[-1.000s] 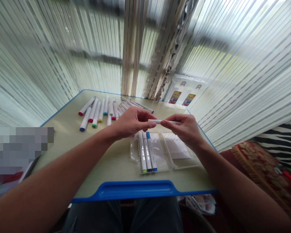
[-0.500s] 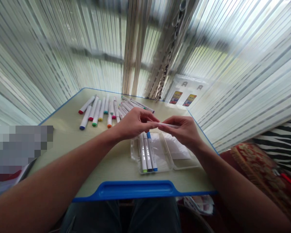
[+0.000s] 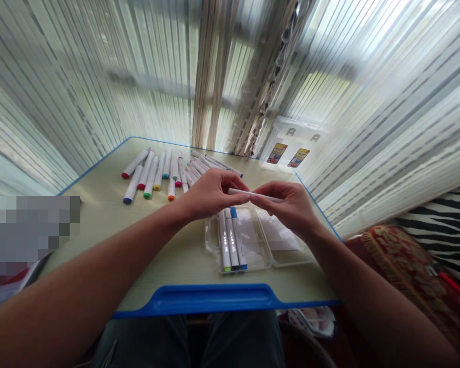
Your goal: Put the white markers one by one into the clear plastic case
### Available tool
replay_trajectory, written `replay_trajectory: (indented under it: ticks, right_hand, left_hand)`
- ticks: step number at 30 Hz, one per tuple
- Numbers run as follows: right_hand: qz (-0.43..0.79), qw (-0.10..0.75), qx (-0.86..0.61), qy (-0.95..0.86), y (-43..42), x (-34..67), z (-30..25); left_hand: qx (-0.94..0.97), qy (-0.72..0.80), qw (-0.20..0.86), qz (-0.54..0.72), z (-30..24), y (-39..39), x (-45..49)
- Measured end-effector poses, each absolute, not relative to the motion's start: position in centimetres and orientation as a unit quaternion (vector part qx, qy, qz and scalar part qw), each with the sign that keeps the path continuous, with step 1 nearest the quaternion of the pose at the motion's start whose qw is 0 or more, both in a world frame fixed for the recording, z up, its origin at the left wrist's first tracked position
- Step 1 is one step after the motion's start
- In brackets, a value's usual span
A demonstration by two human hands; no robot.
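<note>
Over the pale blue-rimmed desk [image 3: 180, 260], left hand [image 3: 210, 191] and right hand [image 3: 291, 200] clamp fingers on a slim white marker [image 3: 264, 197], its left end now showing more than before!

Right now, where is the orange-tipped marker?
In the head view, the orange-tipped marker lies left of centre on the table, near the left hand, right of the yellow-tipped marker.

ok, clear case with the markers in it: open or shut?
Open: the case lies spread, its two halves side by side, with three markers uncovered in the left half.
</note>
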State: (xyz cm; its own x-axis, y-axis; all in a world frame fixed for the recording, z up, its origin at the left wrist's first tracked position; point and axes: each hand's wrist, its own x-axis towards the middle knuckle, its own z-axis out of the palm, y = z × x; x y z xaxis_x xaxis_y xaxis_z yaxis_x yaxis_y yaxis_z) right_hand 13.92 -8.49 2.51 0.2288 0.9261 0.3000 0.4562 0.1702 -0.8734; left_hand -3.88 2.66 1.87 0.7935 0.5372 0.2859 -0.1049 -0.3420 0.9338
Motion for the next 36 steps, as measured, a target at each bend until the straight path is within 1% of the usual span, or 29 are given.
replay_trajectory:
  ticks: [4,12,16,20,23,26,31,36]
  right_hand:
    - [0.223,0.491,-0.601,-0.590,-8.5,14.0,2.5]
    - [0.253,0.524,-0.596,-0.553,-8.4,14.2,2.5]
    - [0.288,0.564,-0.572,-0.521,-8.1,14.7,2.2]
    - [0.357,0.616,-0.529,-0.463,-7.8,15.0,2.3]
    - [0.381,0.633,-0.515,-0.434,-7.7,15.1,2.5]
    - [0.360,0.623,-0.524,-0.455,-7.8,15.1,2.4]
    - [0.284,0.563,-0.578,-0.518,-8.2,14.8,2.2]
    - [0.293,0.537,-0.579,-0.540,-8.3,14.5,2.5]
  left_hand:
    - [0.765,0.136,0.559,0.288,1.9,2.6,-4.0]
    - [0.760,0.155,0.567,0.278,2.3,2.5,-4.1]
    - [0.743,0.166,0.583,0.283,2.5,2.7,-4.2]
    - [0.699,0.153,0.634,0.293,2.8,3.0,-4.4]
    - [0.674,0.137,0.664,0.294,2.9,3.0,-4.5]
    - [0.681,0.135,0.655,0.296,2.8,3.0,-4.5]
    - [0.746,0.161,0.579,0.287,2.3,3.0,-4.3]
    - [0.771,0.151,0.561,0.263,2.1,2.7,-4.1]
